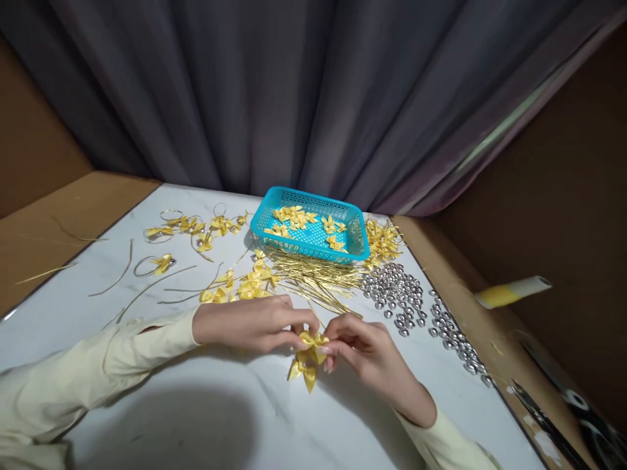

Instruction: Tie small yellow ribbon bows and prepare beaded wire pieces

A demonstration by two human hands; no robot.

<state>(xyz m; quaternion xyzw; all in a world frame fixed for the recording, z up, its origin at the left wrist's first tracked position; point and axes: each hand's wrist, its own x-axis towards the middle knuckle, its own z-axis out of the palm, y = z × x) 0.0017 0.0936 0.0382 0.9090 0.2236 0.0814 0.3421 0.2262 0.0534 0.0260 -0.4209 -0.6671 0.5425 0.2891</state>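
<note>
Low over the white board, my left hand [267,323] pinches the left side of a yellow satin ribbon bow [311,341] between thumb and fingers. From the other side, my right hand [365,352] has its thumb and fingertips closed on the same bow. Just below hangs or lies a second yellow bow [304,373]; whether the two are joined I cannot tell. Beyond my left hand is a cluster of loose yellow bows [252,284]. A pile of gold wire ties [318,277] lies past both hands, with small silver bells or beads [394,290] to the right.
A turquoise basket [309,248] with yellow bows inside stands at the back. More bows [382,243] are heaped beside it. Bows on wire rings [161,264] lie at the left. A yellow-and-white tube [513,292] and dark pliers or scissors [543,418] lie on the right.
</note>
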